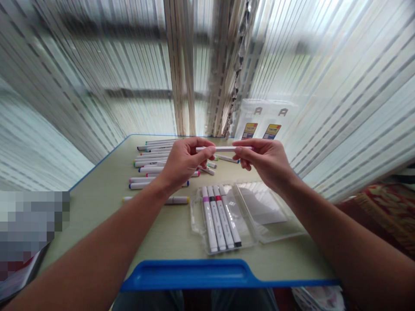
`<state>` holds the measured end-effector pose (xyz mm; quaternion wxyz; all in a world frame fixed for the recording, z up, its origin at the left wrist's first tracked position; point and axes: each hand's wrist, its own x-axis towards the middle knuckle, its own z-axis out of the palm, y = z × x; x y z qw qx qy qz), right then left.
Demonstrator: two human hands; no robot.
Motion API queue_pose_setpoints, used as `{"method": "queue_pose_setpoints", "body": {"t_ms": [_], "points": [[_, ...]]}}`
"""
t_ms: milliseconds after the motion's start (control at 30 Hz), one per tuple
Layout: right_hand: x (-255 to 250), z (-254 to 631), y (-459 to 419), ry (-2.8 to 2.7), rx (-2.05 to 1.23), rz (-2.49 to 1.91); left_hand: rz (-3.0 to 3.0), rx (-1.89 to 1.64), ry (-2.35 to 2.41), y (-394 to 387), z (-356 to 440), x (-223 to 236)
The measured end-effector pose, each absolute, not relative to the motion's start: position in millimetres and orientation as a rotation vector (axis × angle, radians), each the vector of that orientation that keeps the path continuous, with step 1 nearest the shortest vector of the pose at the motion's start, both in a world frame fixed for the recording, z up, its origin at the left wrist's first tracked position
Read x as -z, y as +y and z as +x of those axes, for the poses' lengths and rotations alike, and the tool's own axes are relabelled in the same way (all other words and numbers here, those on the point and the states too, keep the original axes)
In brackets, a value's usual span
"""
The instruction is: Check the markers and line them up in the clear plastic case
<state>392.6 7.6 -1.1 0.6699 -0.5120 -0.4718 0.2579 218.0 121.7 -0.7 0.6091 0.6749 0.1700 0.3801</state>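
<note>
Pinched near both ends: one white marker (225, 149) between two hands

Left hand (191, 157) and right hand (266, 157) each grasp the white marker between thumb and fingers, level and apparently raised over the table (97, 203). With it as the clock's centre, an open clear case (241, 211) lies at six, four markers (223, 218) side by side inside; its lid (274, 229) lies at five, loose markers (151, 164) at nine. Step in hand, as I judge it standing by: handling this single marker; shifting it would call for both hands travelling together, or one letting go. Hard to make out: the right hand hides most of the marker's right end, so its colour is uncertain; the left forearm (126, 229) crosses a yellow-ended marker (177, 200); a pixelated patch (30, 235) masks eight o'clock.
</note>
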Motion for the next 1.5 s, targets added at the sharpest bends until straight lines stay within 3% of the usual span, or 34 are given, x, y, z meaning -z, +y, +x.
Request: {"method": "queue_pose_setpoints", "body": {"t_ms": [600, 1500], "points": [[2, 388, 6, -1.327, -0.268, -1.403, 1.712, -0.816, 0.377, 111, 221, 5], [-1, 383, 3, -1.228, -0.513, -1.152, 1.387, -0.852, 0.41, 125, 222, 2]]}}
